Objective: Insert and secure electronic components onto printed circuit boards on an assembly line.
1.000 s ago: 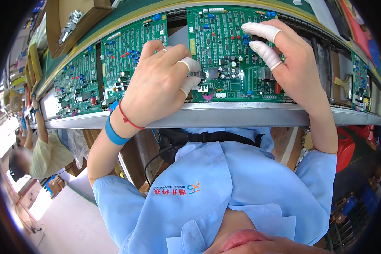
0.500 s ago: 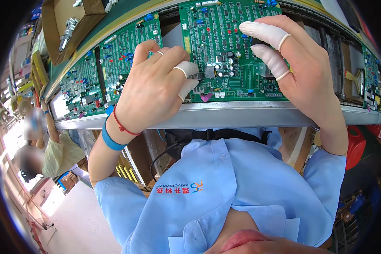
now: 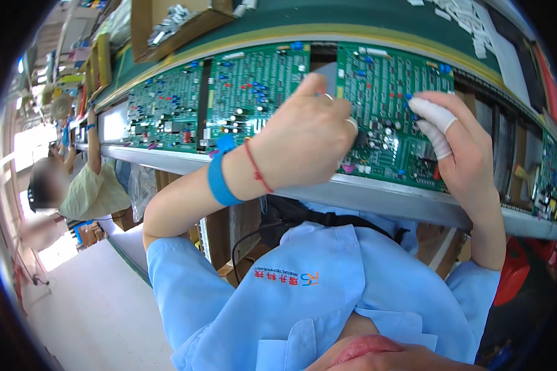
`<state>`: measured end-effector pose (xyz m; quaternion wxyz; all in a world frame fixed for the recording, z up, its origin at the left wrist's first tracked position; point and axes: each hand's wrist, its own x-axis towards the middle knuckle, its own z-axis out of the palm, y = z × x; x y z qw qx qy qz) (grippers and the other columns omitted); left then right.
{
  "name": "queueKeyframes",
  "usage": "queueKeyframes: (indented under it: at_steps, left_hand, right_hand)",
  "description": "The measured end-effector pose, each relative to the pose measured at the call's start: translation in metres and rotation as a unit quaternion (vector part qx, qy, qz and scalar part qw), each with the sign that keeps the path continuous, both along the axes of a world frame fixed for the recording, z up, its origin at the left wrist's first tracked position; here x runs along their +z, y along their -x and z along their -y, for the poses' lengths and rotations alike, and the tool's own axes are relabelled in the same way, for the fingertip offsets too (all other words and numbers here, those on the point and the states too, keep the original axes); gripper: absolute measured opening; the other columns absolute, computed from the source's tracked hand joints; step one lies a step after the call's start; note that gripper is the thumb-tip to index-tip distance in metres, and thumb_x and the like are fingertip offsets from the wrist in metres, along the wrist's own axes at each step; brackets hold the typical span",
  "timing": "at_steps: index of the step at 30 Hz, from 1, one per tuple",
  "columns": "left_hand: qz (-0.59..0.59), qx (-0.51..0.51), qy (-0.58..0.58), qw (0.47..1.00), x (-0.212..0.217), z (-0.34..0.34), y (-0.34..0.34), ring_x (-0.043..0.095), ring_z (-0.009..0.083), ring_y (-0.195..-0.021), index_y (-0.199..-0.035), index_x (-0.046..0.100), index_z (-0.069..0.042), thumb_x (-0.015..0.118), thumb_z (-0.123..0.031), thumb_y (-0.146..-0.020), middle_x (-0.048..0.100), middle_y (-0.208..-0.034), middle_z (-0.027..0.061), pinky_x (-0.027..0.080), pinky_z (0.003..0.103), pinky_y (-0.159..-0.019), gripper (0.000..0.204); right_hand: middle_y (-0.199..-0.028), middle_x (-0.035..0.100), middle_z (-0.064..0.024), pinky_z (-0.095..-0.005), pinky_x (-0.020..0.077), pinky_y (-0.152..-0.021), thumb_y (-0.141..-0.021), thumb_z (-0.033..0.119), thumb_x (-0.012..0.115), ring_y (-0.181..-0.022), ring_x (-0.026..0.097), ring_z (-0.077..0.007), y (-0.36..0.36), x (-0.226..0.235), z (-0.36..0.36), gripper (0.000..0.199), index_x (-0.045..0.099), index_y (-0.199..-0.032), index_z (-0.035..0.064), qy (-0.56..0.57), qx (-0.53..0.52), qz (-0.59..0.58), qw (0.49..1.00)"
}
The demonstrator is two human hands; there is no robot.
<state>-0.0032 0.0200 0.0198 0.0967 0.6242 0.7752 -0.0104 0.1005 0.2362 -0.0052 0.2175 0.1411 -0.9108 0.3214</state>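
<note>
The person's left hand (image 3: pixel 303 139) sits curled over the middle of the green circuit board (image 3: pixel 393 117), back of the hand to the camera. Its fingers are bent inward and bunched, the tips hidden on the board's far side of the knuckles, so whether they pinch a component cannot be told. A ring shows on one finger, and a blue wristband (image 3: pixel 220 176) and a thin red string (image 3: pixel 257 167) circle the wrist.

At three o'clock from it, the right hand (image 3: pixel 467 164) rests on the same board. Two white finger cots (image 3: pixel 433 120) cover its leading fingers, which lie close together and press flat onto the board's face near a row of small parts; the remaining fingers fold underneath, by the board's lower edge.

The board itself lies on the grey conveyor rail (image 3: pixel 377 198), straight ahead of the person, with a second green board (image 3: pixel 254 102) at nine o'clock and a third (image 3: pixel 164 111) further along, running off toward ten o'clock.

By the look of it, this is the seating step: one hand steadies the board, the other works a part into place. The next move seems to call for a firm, square push with both hands kept steady, so that no lead bends and the board does not slide on the rail.

Far at nine o'clock another worker (image 3: pixel 83 188) reaches up to the same line. A cardboard box (image 3: pixel 176 25) of loose parts sits at eleven o'clock above.
</note>
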Motion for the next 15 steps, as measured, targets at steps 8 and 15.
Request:
queueKeyframes:
  at_steps: [8,15]
  left_hand:
    - [-0.013,-0.088,0.038,0.995,0.003,-0.008,0.008,0.056,0.0215,-0.07,-0.065,0.063,-0.004,0.061,-0.009,-0.063,0.055,-0.068,0.0067,0.036,0.036,-0.09,0.005]
    - [0.077,0.043,-0.055,0.995,0.024,-0.005,0.059,0.061,0.0215,-0.079,-0.085,0.072,-0.007,0.068,-0.017,-0.078,0.064,-0.077,0.0065,0.038,0.035,-0.089,0.012]
  right_hand:
    - [-0.105,0.064,-0.0125,-0.0336,0.0529,-0.075,-0.083,-0.001,0.063,-0.089,0.065,-0.0284,0.005,-0.002,-0.001,0.019,0.064,-0.103,-0.001,0.02,-0.012,0.042,0.999]
    - [-0.106,0.063,-0.013,-0.0325,0.0515,-0.078,-0.08,-0.007,0.062,-0.093,0.064,-0.0286,0.006,0.005,-0.005,0.027,0.063,-0.106,-0.0009,0.045,-0.014,0.06,0.997]
